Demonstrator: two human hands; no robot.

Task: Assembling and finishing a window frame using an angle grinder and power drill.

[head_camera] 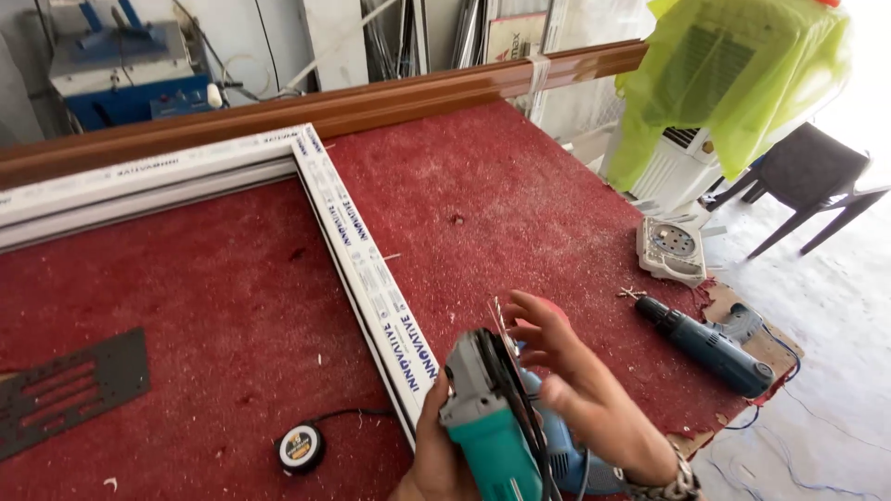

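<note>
Nearest, the left hand (pixel 434 459) has its fingers clamped on the teal angle grinder (pixel 487 422), body running up and away, disc at the far end. The right hand (pixel 580 385) hovers just right of the disc (pixel 506 357), fingers (pixel 538 311) spread apart, holding nothing. Beyond lies the white frame profile (pixel 367 269) on the red bench (pixel 520 204), with a blue drill (pixel 710 345) off to the right.

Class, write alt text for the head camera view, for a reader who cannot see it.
A person's left hand grips a teal angle grinder while the open right hand touches its disc side, above a red felt workbench. A white frame corner, tape measure and blue drill lie around.
</note>
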